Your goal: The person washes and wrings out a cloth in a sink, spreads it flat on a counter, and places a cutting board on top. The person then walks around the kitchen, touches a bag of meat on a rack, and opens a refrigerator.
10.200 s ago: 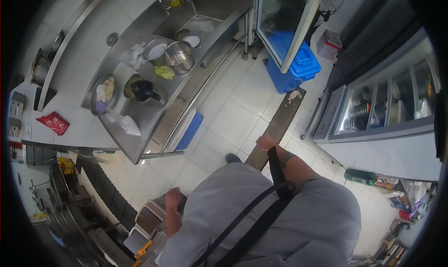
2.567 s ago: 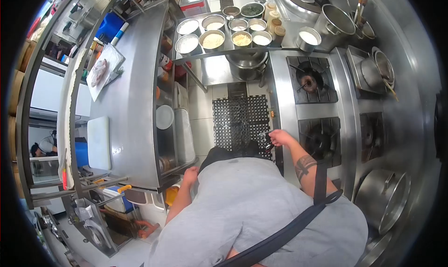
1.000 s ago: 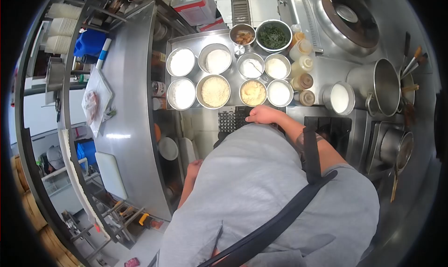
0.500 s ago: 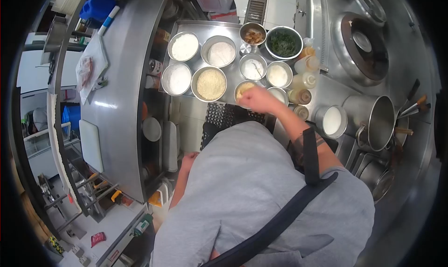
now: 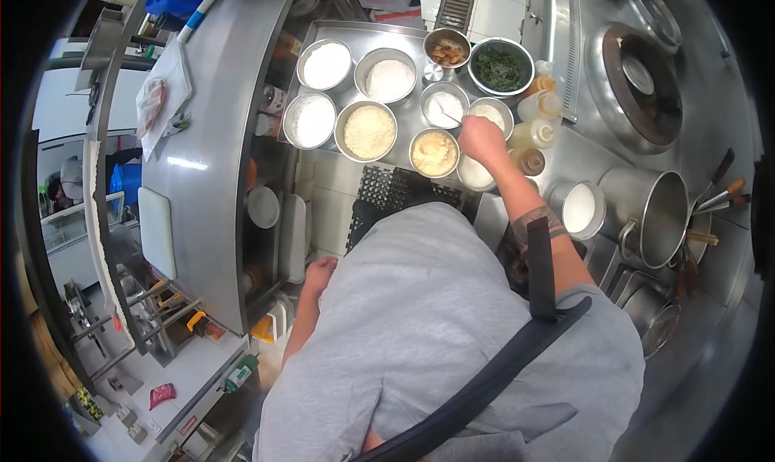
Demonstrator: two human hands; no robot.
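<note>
My right hand (image 5: 482, 140) is closed above the small metal bowls. Its fingers meet the handle end of a thin metal spoon (image 5: 454, 118), which rests in a bowl of white powder (image 5: 443, 107). The hand partly covers a bowl of pale powder (image 5: 492, 113) and a bowl with white contents (image 5: 475, 174). Just left of it sits a bowl of yellowish crumbly powder (image 5: 433, 153). My left hand (image 5: 320, 274) hangs low beside my body, away from the bowls, with its fingers loosely curled and nothing visible in them.
Larger bowls of white powder (image 5: 309, 121) and beige crumbs (image 5: 366, 131) share the metal tray. Behind are a bowl of dark greens (image 5: 500, 66) and a bowl of brown pieces (image 5: 447, 52). Squeeze bottles (image 5: 539, 106), a tall pot (image 5: 646, 216) and a wok (image 5: 638, 82) stand right.
My right hand has moved right, from over the yellowish powder bowl to the spoon in the white powder, leaving the yellowish bowl uncovered. My left hand stays low at my side.
</note>
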